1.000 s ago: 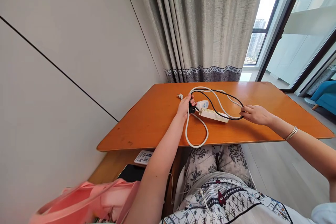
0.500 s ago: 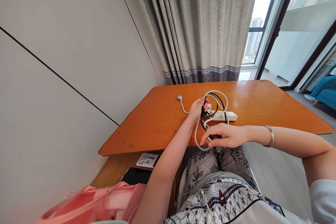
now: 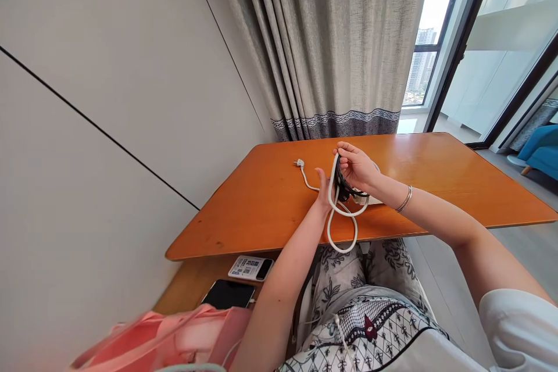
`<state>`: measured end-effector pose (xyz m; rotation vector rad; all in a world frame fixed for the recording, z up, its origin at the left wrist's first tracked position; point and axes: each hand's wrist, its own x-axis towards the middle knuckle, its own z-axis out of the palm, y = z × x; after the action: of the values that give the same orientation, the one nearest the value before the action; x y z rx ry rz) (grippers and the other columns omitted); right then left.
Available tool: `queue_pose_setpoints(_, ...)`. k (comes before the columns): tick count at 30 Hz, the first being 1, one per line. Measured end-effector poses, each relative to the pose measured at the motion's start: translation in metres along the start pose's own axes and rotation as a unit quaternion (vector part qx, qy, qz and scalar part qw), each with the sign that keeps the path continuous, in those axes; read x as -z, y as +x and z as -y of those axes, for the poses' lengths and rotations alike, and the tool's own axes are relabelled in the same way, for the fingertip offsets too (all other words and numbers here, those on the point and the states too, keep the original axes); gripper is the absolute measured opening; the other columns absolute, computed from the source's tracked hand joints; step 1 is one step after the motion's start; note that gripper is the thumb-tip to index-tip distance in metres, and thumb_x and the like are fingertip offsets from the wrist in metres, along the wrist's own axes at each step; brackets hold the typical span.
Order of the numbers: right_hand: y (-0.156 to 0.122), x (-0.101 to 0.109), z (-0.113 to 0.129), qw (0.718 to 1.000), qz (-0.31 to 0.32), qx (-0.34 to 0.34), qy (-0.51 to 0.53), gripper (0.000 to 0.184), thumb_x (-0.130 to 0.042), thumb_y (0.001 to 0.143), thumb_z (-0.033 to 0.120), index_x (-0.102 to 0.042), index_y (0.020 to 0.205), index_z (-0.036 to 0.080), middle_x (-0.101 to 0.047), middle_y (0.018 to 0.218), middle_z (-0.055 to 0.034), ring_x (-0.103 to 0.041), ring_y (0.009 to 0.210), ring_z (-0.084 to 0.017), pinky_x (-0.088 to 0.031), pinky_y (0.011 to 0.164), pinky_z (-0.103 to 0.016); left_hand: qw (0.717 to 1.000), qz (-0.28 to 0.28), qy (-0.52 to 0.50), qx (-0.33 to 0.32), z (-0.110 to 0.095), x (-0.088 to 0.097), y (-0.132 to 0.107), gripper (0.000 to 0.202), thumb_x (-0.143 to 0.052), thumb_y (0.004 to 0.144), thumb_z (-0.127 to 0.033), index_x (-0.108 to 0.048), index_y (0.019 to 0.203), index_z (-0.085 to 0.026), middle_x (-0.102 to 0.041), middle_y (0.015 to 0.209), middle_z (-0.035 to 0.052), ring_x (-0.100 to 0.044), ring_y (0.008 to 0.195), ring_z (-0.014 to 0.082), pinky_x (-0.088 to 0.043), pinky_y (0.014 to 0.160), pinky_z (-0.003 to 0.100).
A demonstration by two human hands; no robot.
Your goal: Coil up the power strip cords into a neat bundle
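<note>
A looped white cable and a dark cable hang together above the table's near edge. My right hand pinches them at the top of the loop, fingers curled. Just left and below, my left hand is open against the bundle, thumb raised and apart; the cables hide its other fingers. A black block-like piece sits among the loops beside my left hand. Partly hidden behind the cables and my right wrist is a white power strip. A white plug lies farther left on the table.
The brown wooden table stands against a pale wall, with a grey curtain behind it. On a lower surface at left are a printed white item, a dark-screened device and a pink bag.
My right hand has moved up from the bottom of the coil to its top and now pinches the cables. My left thumb has lifted away, and the loops hang narrower and lower.
</note>
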<state>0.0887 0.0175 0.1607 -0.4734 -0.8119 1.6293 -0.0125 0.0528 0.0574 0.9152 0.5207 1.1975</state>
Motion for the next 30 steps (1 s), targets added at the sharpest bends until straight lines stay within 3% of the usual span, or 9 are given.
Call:
queue_pose_setpoints(4,0.007,0.008,-0.006,0.998,-0.031,0.049,-0.022,0.017,-0.068,0.079,0.01,-0.057,0.087,0.02,-0.061,0.075,0.0068,-0.045,0.048,0.001,-0.043,0.046,-0.006,0.999,0.044,0.022,-0.011,0.005,0.005,-0.004,0.087,-0.052,0.051,-0.097,-0.069,0.088,-0.02,-0.067,0.071,0.0058,-0.066,0.074,0.0241,-0.05,0.06,0.032)
queue_pose_setpoints(7,0.009,0.013,-0.011,0.993,-0.068,0.089,-0.042,0.018,-0.069,0.077,0.013,-0.056,0.087,0.021,-0.06,0.076,0.0071,-0.045,0.049,0.001,-0.043,0.047,-0.008,0.993,0.079,0.084,0.019,0.004,0.004,-0.005,0.08,-0.073,0.042,-0.086,-0.066,0.084,-0.018,-0.063,0.067,0.0047,-0.06,0.066,0.0206,-0.045,0.055,0.031)
queue_pose_setpoints(13,0.006,0.022,-0.02,0.981,-0.134,0.135,-0.039,0.018,-0.067,0.076,0.019,-0.054,0.088,0.023,-0.059,0.078,0.0066,-0.043,0.05,-0.001,-0.04,0.046,-0.011,0.98,0.103,0.171,-0.018,-0.001,-0.008,-0.005,0.07,-0.089,0.045,-0.058,-0.064,0.095,-0.017,-0.062,0.074,0.0015,-0.054,0.062,0.0144,-0.041,0.056,0.027)
queue_pose_setpoints(19,0.006,0.033,-0.008,0.992,-0.09,0.087,-0.032,0.021,-0.065,0.072,0.013,-0.057,0.089,0.022,-0.064,0.081,0.0032,-0.049,0.055,-0.004,-0.047,0.051,-0.014,0.977,0.035,0.211,0.008,-0.004,-0.012,-0.006,0.031,-0.078,0.059,-0.036,-0.059,0.073,-0.016,-0.057,0.057,-0.0015,-0.051,0.051,0.0121,-0.039,0.05,0.025)
queue_pose_setpoints(24,-0.002,0.048,0.015,0.991,0.008,0.032,-0.129,0.038,-0.065,0.064,0.007,-0.065,0.101,0.018,-0.068,0.09,-0.0004,-0.057,0.064,-0.006,-0.054,0.065,-0.02,0.975,0.029,0.221,0.027,-0.012,-0.015,-0.007,0.023,-0.071,0.057,-0.027,-0.063,0.075,-0.015,-0.062,0.057,-0.0008,-0.053,0.049,0.0113,-0.037,0.048,0.023)
queue_pose_setpoints(27,-0.005,0.058,0.025,0.953,0.085,0.058,-0.285,0.042,-0.075,0.068,0.019,-0.067,0.109,0.019,-0.068,0.089,-0.0002,-0.06,0.071,-0.011,-0.054,0.069,-0.026,0.967,0.054,0.247,0.033,-0.012,-0.016,-0.009,0.02,-0.072,0.056,-0.026,-0.062,0.069,-0.015,-0.057,0.05,-0.0024,-0.049,0.045,0.0101,-0.035,0.047,0.023)
queue_pose_setpoints(30,0.0,0.069,0.034,0.86,0.118,0.12,-0.482,0.036,-0.075,0.076,0.033,-0.071,0.109,0.019,-0.068,0.081,-0.0009,-0.059,0.07,-0.014,-0.049,0.067,-0.027,0.959,0.08,0.269,0.025,-0.01,-0.015,-0.01,0.018,-0.073,0.057,-0.027,-0.062,0.065,-0.015,-0.054,0.047,-0.0031,-0.048,0.046,0.0104,-0.036,0.049,0.024)
